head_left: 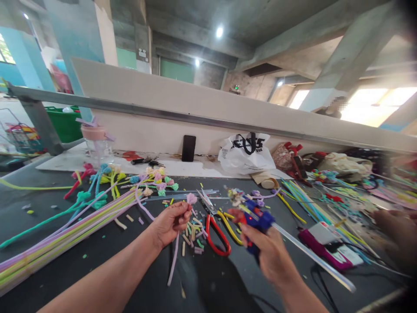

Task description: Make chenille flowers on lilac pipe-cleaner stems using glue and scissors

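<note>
Between the fingertips of my left hand [174,221] is a pipe-cleaner flower [191,198] with a pink head; its lilac stem [174,261] hangs below the fist. My right hand [265,243] is wrapped round a blue hot glue gun [257,218], its nozzle tilted up and left and blurred. A long clear glue stick [312,256] sticks out of its back end. Scissors with red and yellow handles [219,234] lie on the dark table between my hands. Short cut pipe-cleaner pieces [195,232] are scattered beside the left hand.
Bundled pipe cleaners [81,234] and finished flowers [156,178] lie left. A phone [189,148] leans at the back near a white bag [246,154]. A power bank [329,245] with cables lies right, near another person's blurred hand [395,230]. A lidded jar [97,143] stands back left.
</note>
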A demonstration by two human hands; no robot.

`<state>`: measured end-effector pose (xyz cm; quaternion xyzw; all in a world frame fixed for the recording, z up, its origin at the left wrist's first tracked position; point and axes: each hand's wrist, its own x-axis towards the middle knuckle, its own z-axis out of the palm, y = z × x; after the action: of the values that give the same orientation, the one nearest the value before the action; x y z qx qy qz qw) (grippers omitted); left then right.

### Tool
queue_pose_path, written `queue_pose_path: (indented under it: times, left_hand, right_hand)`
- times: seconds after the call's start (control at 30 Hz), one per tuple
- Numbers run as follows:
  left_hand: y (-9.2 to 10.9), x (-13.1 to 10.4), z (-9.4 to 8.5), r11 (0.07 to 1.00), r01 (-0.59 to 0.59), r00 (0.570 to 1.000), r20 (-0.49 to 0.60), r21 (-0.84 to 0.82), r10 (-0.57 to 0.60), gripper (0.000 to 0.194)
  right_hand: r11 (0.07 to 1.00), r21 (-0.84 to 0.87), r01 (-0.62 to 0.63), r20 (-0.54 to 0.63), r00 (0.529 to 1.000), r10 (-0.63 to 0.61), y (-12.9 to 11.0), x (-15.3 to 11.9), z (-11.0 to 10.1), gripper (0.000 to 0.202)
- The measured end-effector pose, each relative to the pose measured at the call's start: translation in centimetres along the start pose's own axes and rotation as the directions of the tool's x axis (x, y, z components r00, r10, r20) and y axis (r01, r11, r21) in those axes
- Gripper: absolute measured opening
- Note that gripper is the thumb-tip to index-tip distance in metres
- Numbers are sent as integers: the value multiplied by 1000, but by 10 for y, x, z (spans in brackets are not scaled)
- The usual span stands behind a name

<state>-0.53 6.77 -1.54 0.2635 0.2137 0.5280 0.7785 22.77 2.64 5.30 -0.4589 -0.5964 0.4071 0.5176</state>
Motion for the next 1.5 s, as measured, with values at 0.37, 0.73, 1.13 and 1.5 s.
queue_pose_path:
  times: [0.37, 0.73, 1.13, 1.5]
  left_hand:
    - [-3, 3, -1, 997, -72, 997, -41, 5, 72, 16]
    - [-6, 6, 0, 994, -108, 991, -73, 26, 109, 15]
    - [-6, 3, 2, 994, -94, 993, -68, 50, 98, 14]
    - [-6, 3, 2, 990, -119, 989, -74, 77, 124, 13]
  right_hand:
    - [996, 80, 47, 127, 990, -57, 14, -7, 51, 25]
    - [877, -417, 237, 42, 969, -241, 46, -1, 56, 13]
    - [874, -414, 256, 94, 967, -238, 47, -3, 59, 12]
    - [870, -442, 218, 12, 971, -237, 54, -2, 64, 20]
